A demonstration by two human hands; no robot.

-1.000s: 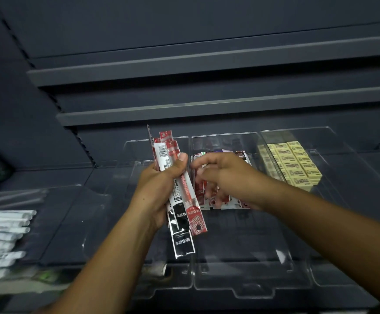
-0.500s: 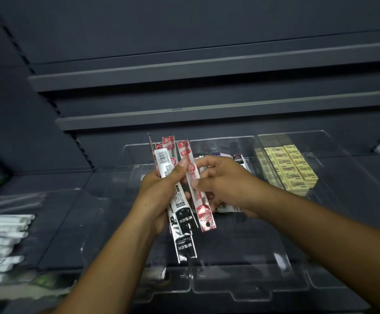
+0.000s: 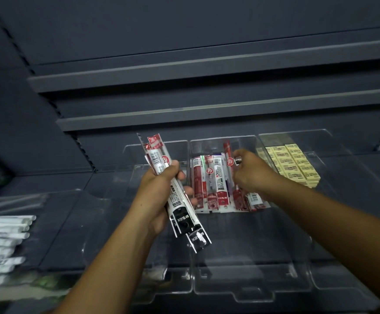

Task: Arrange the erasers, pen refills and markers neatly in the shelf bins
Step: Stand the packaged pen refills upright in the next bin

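My left hand [image 3: 159,196] grips a bundle of pen refill packs [image 3: 180,214], red and white at the top, black at the bottom, held tilted over the left clear bin [image 3: 139,159]. My right hand [image 3: 250,175] pinches a single red refill pack [image 3: 229,164] and holds it upright at the right side of the middle clear bin [image 3: 247,291]. A row of red refill packs [image 3: 211,184] lies side by side in that bin. Yellow erasers [image 3: 291,164] are stacked in rows in the right bin.
White markers [image 3: 1,241] lie stacked in a clear bin at the far left. Two dark empty shelves [image 3: 207,114] run above the bins. The front halves of the middle and right bins hold nothing.
My right hand took one red pack out of the left hand's bundle and carried it right and back into the middle bin. The left hand kept the remaining packs.
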